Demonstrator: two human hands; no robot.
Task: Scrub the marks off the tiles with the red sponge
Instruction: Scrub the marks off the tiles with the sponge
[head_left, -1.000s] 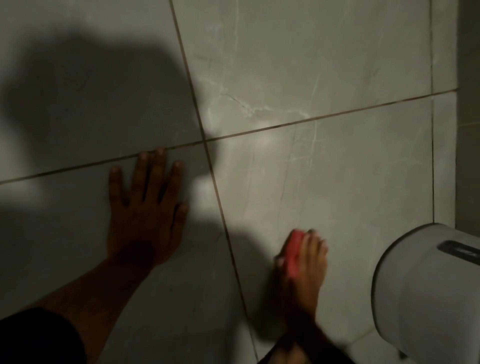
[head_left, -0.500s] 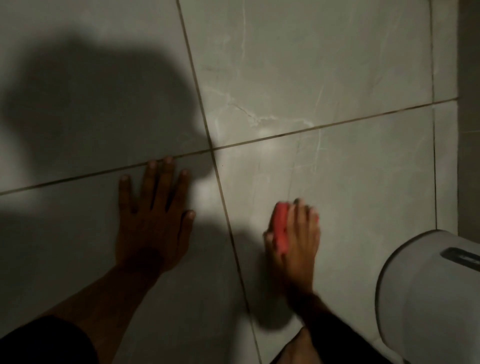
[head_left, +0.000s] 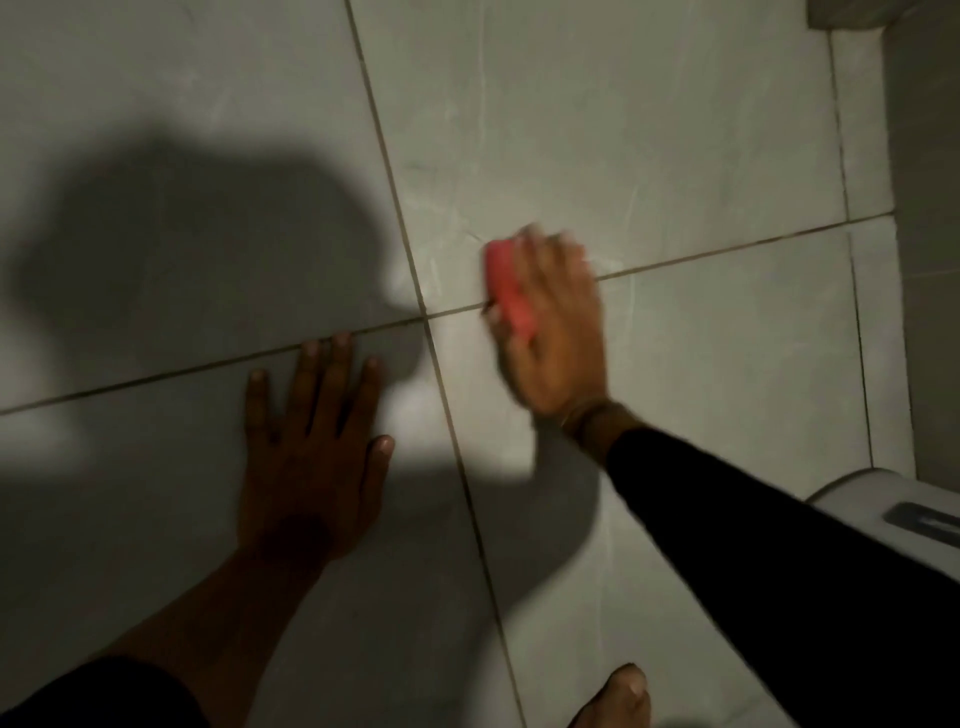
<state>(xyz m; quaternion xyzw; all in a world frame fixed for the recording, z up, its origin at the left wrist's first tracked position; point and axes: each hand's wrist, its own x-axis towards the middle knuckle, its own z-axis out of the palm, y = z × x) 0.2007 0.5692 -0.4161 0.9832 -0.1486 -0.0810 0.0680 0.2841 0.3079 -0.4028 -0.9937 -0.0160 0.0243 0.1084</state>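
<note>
I'm in the scrubbing step: my right hand (head_left: 553, 332) is closed over the red sponge (head_left: 509, 291), palm and fingers wrapped across its top, pressing it onto the tiles (head_left: 649, 130) right where the grout line (head_left: 727, 248) runs under my fingers, just to the right of the grout crossing. The hand is blurred, so I read it as mid-stroke rather than resting. My left hand (head_left: 311, 467) lies open and flat on the tile near me and to the left of the sponge hand, fingers spread with the tips touching the grout line, holding nothing; it looks like a brace for my weight. A grey-white bin (head_left: 883, 519) sits to the right of my right forearm, close to the sleeve. I can't make out distinct marks in this dim light; only faint veining shows on the tile beyond the sponge. Next, I judge, I need firm downward pressure and short strokes across the grout and onto the tile beyond, keeping my forearm off the bin.
</note>
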